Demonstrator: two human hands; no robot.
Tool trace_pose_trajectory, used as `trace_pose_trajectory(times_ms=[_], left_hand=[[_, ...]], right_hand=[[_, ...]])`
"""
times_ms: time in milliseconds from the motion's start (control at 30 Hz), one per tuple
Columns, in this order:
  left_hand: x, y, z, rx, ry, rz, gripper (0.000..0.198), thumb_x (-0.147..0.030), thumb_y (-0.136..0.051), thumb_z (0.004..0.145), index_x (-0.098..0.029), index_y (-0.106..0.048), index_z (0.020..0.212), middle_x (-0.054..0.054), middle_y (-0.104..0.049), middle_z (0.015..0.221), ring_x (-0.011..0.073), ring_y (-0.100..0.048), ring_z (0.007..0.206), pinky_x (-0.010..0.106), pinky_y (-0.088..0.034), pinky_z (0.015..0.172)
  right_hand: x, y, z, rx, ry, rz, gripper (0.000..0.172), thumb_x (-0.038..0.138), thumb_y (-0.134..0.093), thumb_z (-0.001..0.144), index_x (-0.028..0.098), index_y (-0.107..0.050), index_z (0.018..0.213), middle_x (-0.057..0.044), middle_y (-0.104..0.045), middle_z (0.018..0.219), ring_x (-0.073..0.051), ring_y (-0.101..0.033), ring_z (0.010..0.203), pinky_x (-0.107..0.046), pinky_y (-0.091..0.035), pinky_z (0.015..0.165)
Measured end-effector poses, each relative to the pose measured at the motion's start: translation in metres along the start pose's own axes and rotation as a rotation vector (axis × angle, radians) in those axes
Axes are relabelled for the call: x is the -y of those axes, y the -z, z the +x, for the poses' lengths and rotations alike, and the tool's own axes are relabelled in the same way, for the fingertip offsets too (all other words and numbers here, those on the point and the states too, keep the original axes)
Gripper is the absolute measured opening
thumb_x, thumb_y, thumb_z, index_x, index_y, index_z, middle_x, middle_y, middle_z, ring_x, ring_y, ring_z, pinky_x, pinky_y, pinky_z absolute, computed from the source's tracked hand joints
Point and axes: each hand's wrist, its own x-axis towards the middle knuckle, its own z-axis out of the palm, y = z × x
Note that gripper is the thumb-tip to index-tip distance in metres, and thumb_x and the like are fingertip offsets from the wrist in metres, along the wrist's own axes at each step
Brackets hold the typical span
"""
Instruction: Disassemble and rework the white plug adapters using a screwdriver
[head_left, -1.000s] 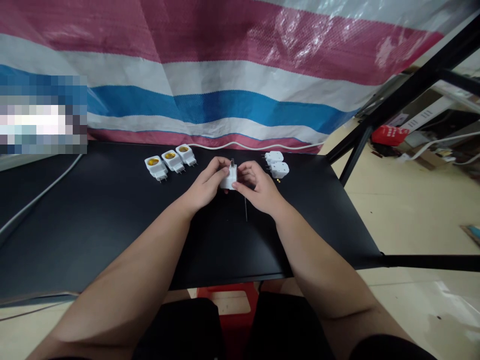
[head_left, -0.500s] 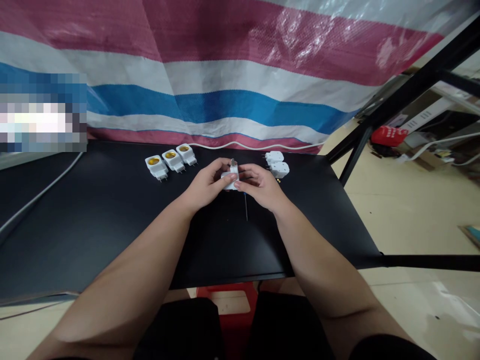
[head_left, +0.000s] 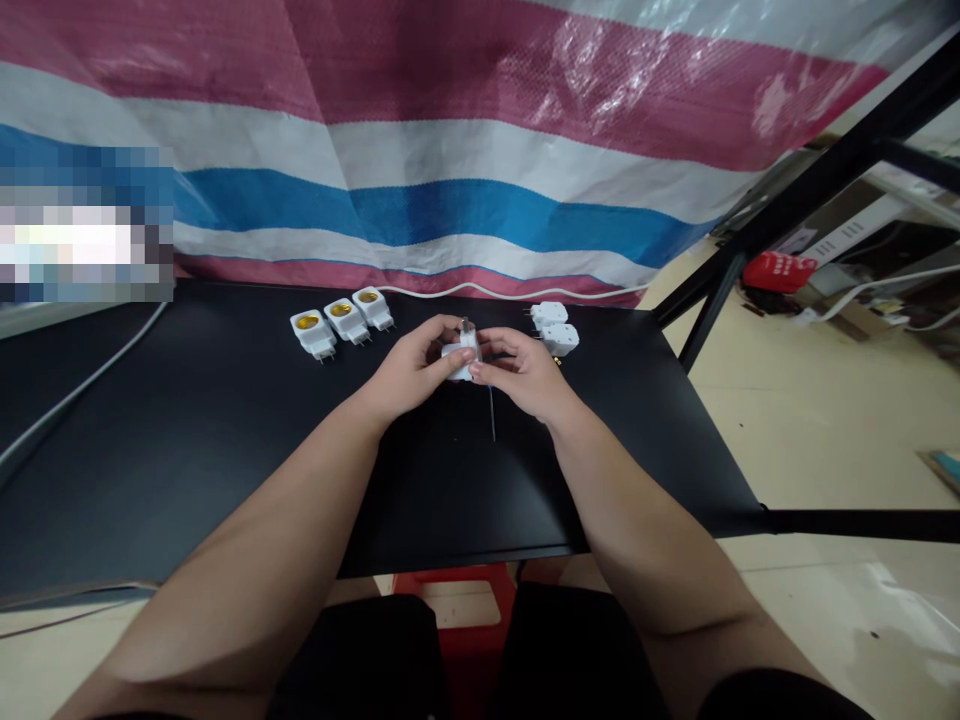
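Both my left hand and my right hand grip one white plug-in lamp socket over the middle of the black table. Its metal prongs point up and away from me, and my fingers cover much of its body. Under my right hand lies a screwdriver; its thin shaft points toward me and the handle is mostly hidden. To the left stand three white lamp sockets with brass-coloured insides and plug prongs. Right of my hands lie two white plug pieces, with small brass bits beside them.
A white cable runs along the back of the black table, below a striped plastic sheet. Another cable crosses the left side. A black metal frame rises at the right. A red stool shows below the front edge.
Almost nothing differs. The lamp socket is tilted very slightly between my fingers, while both hands stay in the same place.
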Motion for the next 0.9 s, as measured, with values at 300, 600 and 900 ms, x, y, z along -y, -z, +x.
trace_pose_trajectory(times_ms=[300, 600, 900], left_hand=[[0.0021, -0.0010, 0.0019, 0.002, -0.010, -0.052, 0.045, -0.050, -0.081, 0.092, -0.018, -0.067, 0.120, 0.007, -0.072, 0.108, 0.0194, -0.068, 0.095, 0.030, -0.055, 0.084], [0.0012, -0.0002, 0.0021, -0.008, 0.027, -0.101, 0.037, -0.047, -0.074, 0.098, -0.018, -0.067, 0.120, 0.006, -0.071, 0.105, 0.0165, -0.066, 0.089, 0.027, -0.054, 0.080], [0.0019, -0.0014, 0.0069, -0.186, 0.068, -0.213, 0.041, -0.050, -0.085, 0.089, -0.020, -0.067, 0.110, 0.004, -0.069, 0.098, 0.0157, -0.065, 0.086, 0.028, -0.054, 0.079]], right_hand=[[-0.0032, 0.0020, 0.0016, 0.019, -0.006, 0.067, 0.048, 0.037, -0.090, 0.079, 0.025, -0.074, 0.122, -0.004, -0.077, 0.111, -0.020, -0.076, 0.092, -0.046, -0.070, 0.093], [0.0019, -0.0010, -0.0008, -0.029, -0.024, 0.098, 0.041, 0.035, -0.086, 0.082, 0.027, -0.073, 0.120, -0.003, -0.073, 0.113, -0.019, -0.075, 0.093, -0.048, -0.072, 0.093], [-0.0046, 0.0036, 0.0017, -0.081, 0.013, -0.047, 0.041, 0.035, -0.081, 0.086, 0.028, -0.068, 0.124, -0.004, -0.068, 0.117, -0.017, -0.074, 0.084, -0.039, -0.070, 0.079]])
